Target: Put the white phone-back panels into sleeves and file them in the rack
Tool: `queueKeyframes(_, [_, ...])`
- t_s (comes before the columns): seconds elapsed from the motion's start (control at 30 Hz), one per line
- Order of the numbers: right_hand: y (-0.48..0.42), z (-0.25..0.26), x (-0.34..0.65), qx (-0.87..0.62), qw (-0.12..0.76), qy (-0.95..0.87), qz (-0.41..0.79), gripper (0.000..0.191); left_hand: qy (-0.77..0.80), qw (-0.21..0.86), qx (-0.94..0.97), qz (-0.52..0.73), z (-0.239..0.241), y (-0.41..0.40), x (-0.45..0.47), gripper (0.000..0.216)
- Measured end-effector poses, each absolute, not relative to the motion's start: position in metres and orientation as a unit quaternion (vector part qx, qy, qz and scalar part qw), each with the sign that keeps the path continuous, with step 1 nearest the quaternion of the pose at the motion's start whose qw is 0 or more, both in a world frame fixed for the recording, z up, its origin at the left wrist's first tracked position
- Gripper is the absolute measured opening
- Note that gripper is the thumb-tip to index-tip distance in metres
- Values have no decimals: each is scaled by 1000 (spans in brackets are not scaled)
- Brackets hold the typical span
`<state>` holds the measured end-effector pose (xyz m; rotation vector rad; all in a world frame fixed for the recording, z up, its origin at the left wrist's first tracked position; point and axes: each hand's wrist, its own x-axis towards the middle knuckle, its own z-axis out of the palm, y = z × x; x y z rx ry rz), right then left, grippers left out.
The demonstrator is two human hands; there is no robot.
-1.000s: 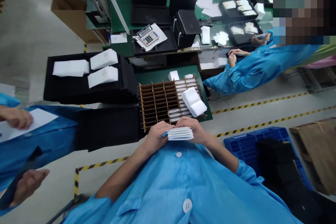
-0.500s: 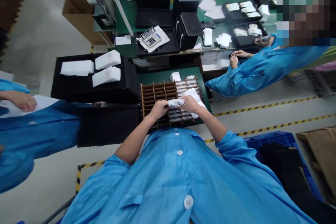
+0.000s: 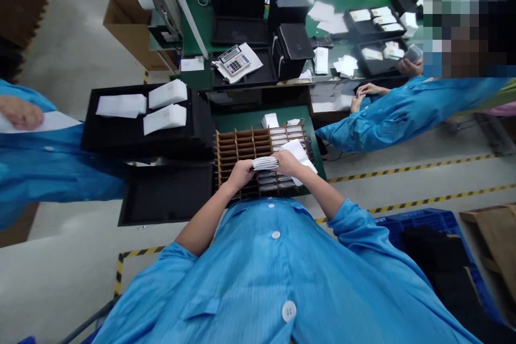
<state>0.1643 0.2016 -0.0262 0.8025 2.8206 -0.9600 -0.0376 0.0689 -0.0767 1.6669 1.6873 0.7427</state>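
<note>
My left hand (image 3: 241, 172) and my right hand (image 3: 287, 161) are both closed on the ends of a small stack of white packets (image 3: 265, 163), held flat between them. The stack hangs just above a brown cardboard divider box (image 3: 236, 146) with many narrow slots. The slots on the box's right side hold white packets; those on the left look empty. A loose pile of white packets (image 3: 299, 151) lies on the box's right edge, behind my right hand.
A black tray (image 3: 121, 134) with three stacks of white sheets sits to the left. Another empty black tray (image 3: 165, 196) lies nearer. A co-worker's blue sleeve (image 3: 387, 115) reaches in from the right. A calculator (image 3: 236, 60) rests on the green bench behind. A blue crate (image 3: 439, 226) stands at lower right.
Both hands carried the packet stack away from my chest and out over the divider box. The co-worker on the left drew a hand and a white sheet toward the left edge.
</note>
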Motion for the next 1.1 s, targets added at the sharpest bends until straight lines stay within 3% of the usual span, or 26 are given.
queueKeyframes(0.2, [202, -44, 167, 249, 23, 906, -342, 16, 642, 297, 661, 249, -85, 71, -40, 26])
queueKeyframes(0.43, [203, -50, 163, 285, 94, 905, -301, 17, 636, 321, 649, 266, -98, 79, -38, 20])
queueKeyframes(0.53, [203, -37, 169, 290, 45, 907, -303, 36, 623, 333, 646, 289, -91, 74, -39, 21])
queueKeyframes(0.63, [202, -21, 175, 254, 10, 921, -295, 27, 610, 327, 646, 324, -75, 69, -41, 29])
queueKeyframes(0.73, [201, -13, 172, 222, 49, 935, -272, 17, 603, 309, 665, 315, -67, 68, -42, 23])
queueKeyframes(0.93, [201, -31, 153, 225, 161, 934, -225, 24, 633, 284, 687, 217, -87, 78, -35, 22])
queueKeyframes(1.1, [198, -46, 153, 224, 187, 933, -210, 26, 640, 256, 704, 171, -97, 74, -28, 25])
